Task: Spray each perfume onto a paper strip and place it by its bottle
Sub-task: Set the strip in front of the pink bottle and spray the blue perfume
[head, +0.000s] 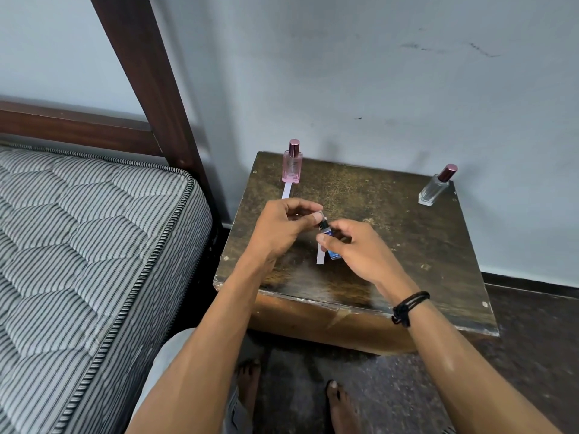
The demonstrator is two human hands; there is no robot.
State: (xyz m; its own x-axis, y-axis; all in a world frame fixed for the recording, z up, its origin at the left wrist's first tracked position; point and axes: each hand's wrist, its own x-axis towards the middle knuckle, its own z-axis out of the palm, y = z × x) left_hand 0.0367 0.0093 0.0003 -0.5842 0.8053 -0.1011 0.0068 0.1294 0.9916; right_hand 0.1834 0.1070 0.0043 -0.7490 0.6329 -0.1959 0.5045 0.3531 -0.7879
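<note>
My right hand (pixel 354 249) grips a small blue perfume bottle (pixel 334 254) above the middle of the dark wooden table (pixel 407 245). Its black spray head (pixel 324 226) is bare. My left hand (pixel 282 227) pinches a clear cap (pixel 318 214) right at that spray head. A white paper strip (pixel 321 255) shows just left of the blue bottle; whether it lies on the table or is held I cannot tell. A pink bottle (pixel 292 162) stands at the back left corner with a white strip (pixel 286 191) in front of it. A clear bottle (pixel 435 186) with a dark red cap stands at the back right.
A striped mattress (pixel 78 261) on a dark wooden bed frame (pixel 147 73) sits close to the table's left side. The table stands against a pale wall (pixel 376 89). My bare feet (pixel 341 405) are on the dark floor in front of it.
</note>
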